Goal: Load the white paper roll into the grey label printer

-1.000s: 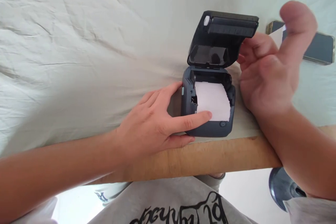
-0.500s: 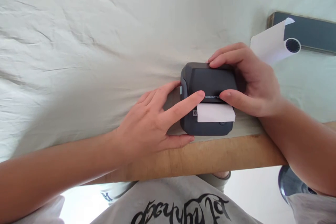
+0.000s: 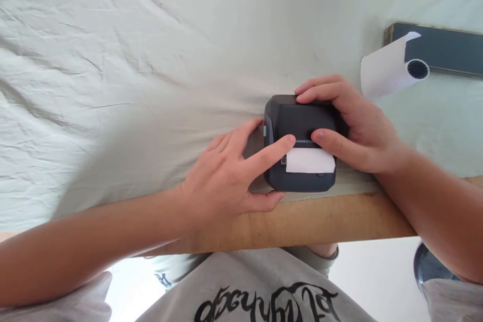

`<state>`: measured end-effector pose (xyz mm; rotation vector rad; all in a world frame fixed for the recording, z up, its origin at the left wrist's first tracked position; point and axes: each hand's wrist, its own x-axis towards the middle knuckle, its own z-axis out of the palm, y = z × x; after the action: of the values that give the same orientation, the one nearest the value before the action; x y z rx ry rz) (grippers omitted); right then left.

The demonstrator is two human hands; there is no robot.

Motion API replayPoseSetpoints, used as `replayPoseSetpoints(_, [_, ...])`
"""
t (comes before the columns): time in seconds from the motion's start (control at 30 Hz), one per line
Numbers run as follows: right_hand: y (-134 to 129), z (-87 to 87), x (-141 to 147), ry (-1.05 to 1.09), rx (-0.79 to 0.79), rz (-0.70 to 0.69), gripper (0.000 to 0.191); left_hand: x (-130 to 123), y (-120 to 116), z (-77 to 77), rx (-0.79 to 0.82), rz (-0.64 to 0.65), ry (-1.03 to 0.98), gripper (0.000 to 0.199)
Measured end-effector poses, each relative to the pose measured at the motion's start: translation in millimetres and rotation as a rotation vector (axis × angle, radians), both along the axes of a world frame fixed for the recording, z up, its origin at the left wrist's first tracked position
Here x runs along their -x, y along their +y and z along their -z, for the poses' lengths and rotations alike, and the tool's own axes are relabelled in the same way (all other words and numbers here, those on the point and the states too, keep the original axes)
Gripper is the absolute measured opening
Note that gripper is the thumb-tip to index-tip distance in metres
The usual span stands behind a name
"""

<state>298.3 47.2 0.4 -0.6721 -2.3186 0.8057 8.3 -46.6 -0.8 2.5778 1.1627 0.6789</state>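
Note:
A black label printer (image 3: 307, 118) marked NIIMBOT lies on the pale cloth close to the table's front edge. From the slot at its front a short strip of white paper (image 3: 310, 160) sticks out. My left hand (image 3: 232, 171) grips the printer's left side, its index finger resting on the lid beside the lettering and its thumb at the front corner. On the right side my right hand (image 3: 364, 128) clasps the printer, fingertips over the back edge and thumb on the lid. The printer's right end is hidden behind that hand.
To the right of the printer a white paper roll (image 3: 383, 70) with a dark hollow core and a loose end lies on the cloth (image 3: 188, 35). It touches or nearly touches a long dark block (image 3: 449, 50). A bare wooden edge (image 3: 302, 221) runs along the front.
Both hands keep their places on the printer. The whole view has shifted slightly, and the lid looks pressed or tilted a little differently at most.

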Motion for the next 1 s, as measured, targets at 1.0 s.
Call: replayPoseSetpoints(1.0, [-9,4.5,5,0.011,-0.016,0.190,0.043,2,1,10.6,0.028,-0.035,0.071,0.095])
